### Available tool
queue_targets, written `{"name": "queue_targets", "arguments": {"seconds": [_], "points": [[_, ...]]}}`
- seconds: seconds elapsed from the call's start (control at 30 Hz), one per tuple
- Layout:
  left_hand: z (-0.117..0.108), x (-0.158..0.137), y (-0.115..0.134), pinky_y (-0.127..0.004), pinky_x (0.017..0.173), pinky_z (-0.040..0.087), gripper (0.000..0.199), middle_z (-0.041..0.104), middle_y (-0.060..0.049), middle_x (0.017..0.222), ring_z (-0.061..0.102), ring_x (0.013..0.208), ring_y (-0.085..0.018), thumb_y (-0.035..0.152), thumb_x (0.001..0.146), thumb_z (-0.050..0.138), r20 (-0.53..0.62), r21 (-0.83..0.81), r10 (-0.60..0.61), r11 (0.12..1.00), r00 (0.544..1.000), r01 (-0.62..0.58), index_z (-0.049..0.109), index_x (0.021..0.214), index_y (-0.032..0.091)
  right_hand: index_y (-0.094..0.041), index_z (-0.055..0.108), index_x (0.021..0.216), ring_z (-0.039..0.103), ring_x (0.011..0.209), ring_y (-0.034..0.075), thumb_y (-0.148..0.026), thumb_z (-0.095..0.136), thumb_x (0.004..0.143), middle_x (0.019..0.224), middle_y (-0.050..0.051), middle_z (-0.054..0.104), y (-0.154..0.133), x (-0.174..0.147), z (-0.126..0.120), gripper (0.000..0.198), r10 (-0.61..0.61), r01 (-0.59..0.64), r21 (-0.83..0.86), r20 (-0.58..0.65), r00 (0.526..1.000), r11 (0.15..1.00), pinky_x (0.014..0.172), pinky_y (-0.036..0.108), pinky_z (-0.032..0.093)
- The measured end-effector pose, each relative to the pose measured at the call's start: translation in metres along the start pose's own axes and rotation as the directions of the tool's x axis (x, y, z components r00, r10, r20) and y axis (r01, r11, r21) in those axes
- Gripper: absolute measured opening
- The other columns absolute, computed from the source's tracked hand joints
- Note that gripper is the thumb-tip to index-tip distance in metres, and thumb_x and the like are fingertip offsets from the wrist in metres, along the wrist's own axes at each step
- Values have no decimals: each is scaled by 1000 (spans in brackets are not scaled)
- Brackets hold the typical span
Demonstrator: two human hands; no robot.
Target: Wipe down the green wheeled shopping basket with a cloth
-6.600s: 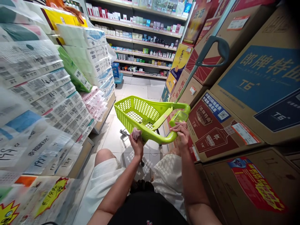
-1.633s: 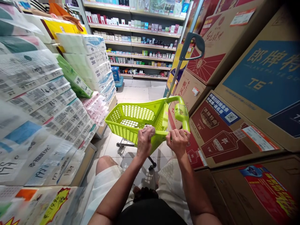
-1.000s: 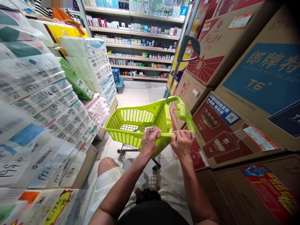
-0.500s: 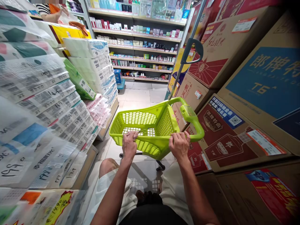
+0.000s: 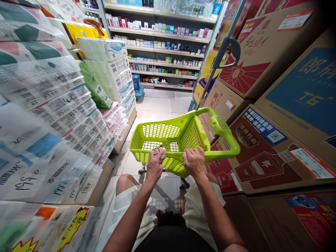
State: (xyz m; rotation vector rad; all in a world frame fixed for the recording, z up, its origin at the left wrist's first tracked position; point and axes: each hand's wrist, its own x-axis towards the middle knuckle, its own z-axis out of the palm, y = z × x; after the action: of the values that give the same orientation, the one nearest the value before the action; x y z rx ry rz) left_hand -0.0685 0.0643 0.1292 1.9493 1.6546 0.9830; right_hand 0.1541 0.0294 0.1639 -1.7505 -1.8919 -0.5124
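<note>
A lime-green plastic shopping cart (image 5: 172, 164) with perforated basket walls stands sideways before me, its looped handle to the right. My left hand (image 5: 155, 162) is closed over the basket's near rim, left of the middle. A small pinkish, crumpled-looking patch shows at its fingers; I cannot make out what it is. My right hand (image 5: 194, 161) is wrapped over the same rim, closer to the handle end. The basket's floor shows through the open top with no goods on it. Dark casters show under the basket, partly hidden by my arms and legs.
Packs of tissue paper (image 5: 102, 52) are stacked on low platforms along the left. Cardboard cartons (image 5: 259, 154) rise close on the right, beside an upright metal pole with a grey grip (image 5: 228, 52). Shelves of small boxed goods (image 5: 160, 33) stand across the tiled floor (image 5: 154, 106).
My right hand has slid left along the rim, closer to my left hand. The whole view has shifted slightly, placing the cart further right. A person at the upper left has gone from view.
</note>
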Motion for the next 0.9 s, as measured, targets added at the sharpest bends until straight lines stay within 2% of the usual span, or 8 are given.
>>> {"name": "queue_targets", "arguments": {"seconds": [0.1,0.27,0.37,0.43,0.57,0.63,0.77,0.9], "points": [[-12,2,-23,-39,108,50,54,52,-10,117,60,111,-24,4,87,50,-139,11,-133,991,981,136,70,132,27,-23,68,88,56,83,19,-24,48,100,82,2,72,-4,1,4,23,-28,28,5,12,1000,1000,112,39,25],[-48,24,-74,-44,108,47,52,51,-14,119,57,115,-29,6,87,52,-347,33,-352,922,870,386,68,134,21,-22,68,92,56,85,20,-25,49,100,87,3,72,-3,-1,5,21,-47,47,1,15,999,999,111,38,25],[-47,30,-80,-45,107,48,54,52,-14,117,57,114,-29,5,84,55,-412,-14,-424,888,807,460,66,135,20,-22,67,89,54,83,20,-25,49,99,83,3,70,-5,-2,9,21,-43,43,-1,-5,999,999,109,39,26],[-34,26,-73,-44,102,51,54,51,-13,116,59,107,-27,5,83,56,-408,-39,-445,881,797,472,66,134,19,-22,66,89,53,83,20,-25,49,99,82,3,69,-6,-2,12,20,-44,44,-1,-14,999,999,108,39,26],[-12,17,-65,-42,100,51,47,50,-11,116,61,104,-25,8,85,57,-310,-59,-339,939,888,338,68,129,22,-22,66,89,54,83,20,-24,50,99,82,2,69,-4,-1,12,19,-46,46,-7,-34,998,999,106,38,27],[-18,21,-72,-43,102,50,47,51,-12,117,60,109,-26,9,84,59,-345,-82,-394,917,852,391,67,129,20,-22,65,90,55,83,20,-23,50,98,83,2,70,-2,-1,11,18,-51,51,-10,-40,998,999,106,37,28],[-37,37,-93,-43,105,48,57,55,-16,121,56,119,-30,5,79,59,-488,-186,-558,818,671,545,60,135,16,-22,66,92,55,85,20,-21,51,97,84,3,70,1,-2,8,16,-64,64,-19,-38,997,998,105,37,28],[-20,31,-91,-41,101,49,54,56,-15,120,59,114,-27,7,84,55,-411,-218,-553,831,724,511,55,138,18,-22,65,89,54,83,20,-22,51,97,81,3,68,4,-2,10,16,-54,53,-30,-46,997,998,104,38,29]]}}
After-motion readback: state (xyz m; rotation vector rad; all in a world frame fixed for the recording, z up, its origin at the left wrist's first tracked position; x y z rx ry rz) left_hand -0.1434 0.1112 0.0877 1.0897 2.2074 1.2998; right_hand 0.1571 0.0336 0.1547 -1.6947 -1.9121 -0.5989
